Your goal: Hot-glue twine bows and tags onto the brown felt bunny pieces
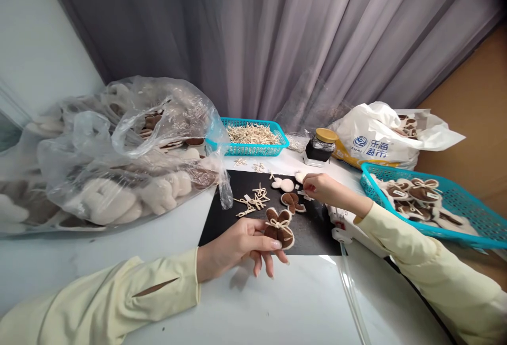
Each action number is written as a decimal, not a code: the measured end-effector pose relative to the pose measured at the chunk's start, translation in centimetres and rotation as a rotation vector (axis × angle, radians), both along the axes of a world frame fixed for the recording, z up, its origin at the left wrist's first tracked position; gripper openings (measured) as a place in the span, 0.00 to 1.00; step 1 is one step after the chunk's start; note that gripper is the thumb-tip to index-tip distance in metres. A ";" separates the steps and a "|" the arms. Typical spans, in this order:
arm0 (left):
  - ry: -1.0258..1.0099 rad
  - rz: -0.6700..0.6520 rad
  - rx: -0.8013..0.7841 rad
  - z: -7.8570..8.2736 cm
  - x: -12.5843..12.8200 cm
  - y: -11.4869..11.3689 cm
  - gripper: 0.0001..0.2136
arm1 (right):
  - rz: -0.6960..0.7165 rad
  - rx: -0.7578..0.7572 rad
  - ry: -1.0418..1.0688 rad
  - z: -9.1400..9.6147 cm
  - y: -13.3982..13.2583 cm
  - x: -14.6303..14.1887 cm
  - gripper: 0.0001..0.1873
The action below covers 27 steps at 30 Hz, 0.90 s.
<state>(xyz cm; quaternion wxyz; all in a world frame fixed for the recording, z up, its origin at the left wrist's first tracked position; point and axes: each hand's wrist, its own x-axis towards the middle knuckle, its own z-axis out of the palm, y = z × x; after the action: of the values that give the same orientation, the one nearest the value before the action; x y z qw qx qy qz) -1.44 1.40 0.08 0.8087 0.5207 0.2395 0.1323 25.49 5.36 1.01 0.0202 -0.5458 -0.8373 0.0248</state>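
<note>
My left hand [245, 242] pinches a brown bunny-shaped patch [272, 236] with a pale fuzzy edge, held above the black mat [312, 234]. A cream cord bow [278, 224] sits across the patch below its two ears. Over the mat's right side, my right hand [322, 189] has its fingertips pressed together beside small white labels [306, 195]; what is between them is hidden. Between the hands lie another brown patch [291, 201] and a cream fuzzy piece [283, 184]. Several loose cord bows [255, 199] are on the mat's left part.
A clear plastic bag [119, 176] of fuzzy pieces stands left. At the back are a blue basket [247, 149] of cord bows, a yellow-lidded jar [320, 147] and a white bag [368, 139]. Right are a glue gun [340, 226], its clear stick [352, 295] and a basket [483, 223] of bunny patches.
</note>
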 end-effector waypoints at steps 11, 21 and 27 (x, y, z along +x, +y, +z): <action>0.000 0.006 0.003 -0.1 0.0 0.0 0.07 | -0.127 -0.185 0.113 -0.6 0.4 0.6 0.07; 0.004 0.015 -0.007 0.1 0.0 -0.1 0.07 | -0.135 -0.020 0.242 1.5 -1.5 0.0 0.05; -0.021 0.047 -0.052 0.3 -0.1 -0.1 0.08 | 0.016 0.192 0.475 2.7 -8.5 -2.9 0.09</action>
<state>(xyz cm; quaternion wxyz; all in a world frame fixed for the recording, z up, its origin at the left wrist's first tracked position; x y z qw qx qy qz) -1.52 1.26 0.39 0.8210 0.4924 0.2467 0.1504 22.62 -3.11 3.71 0.2677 -0.5135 -0.8120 0.0726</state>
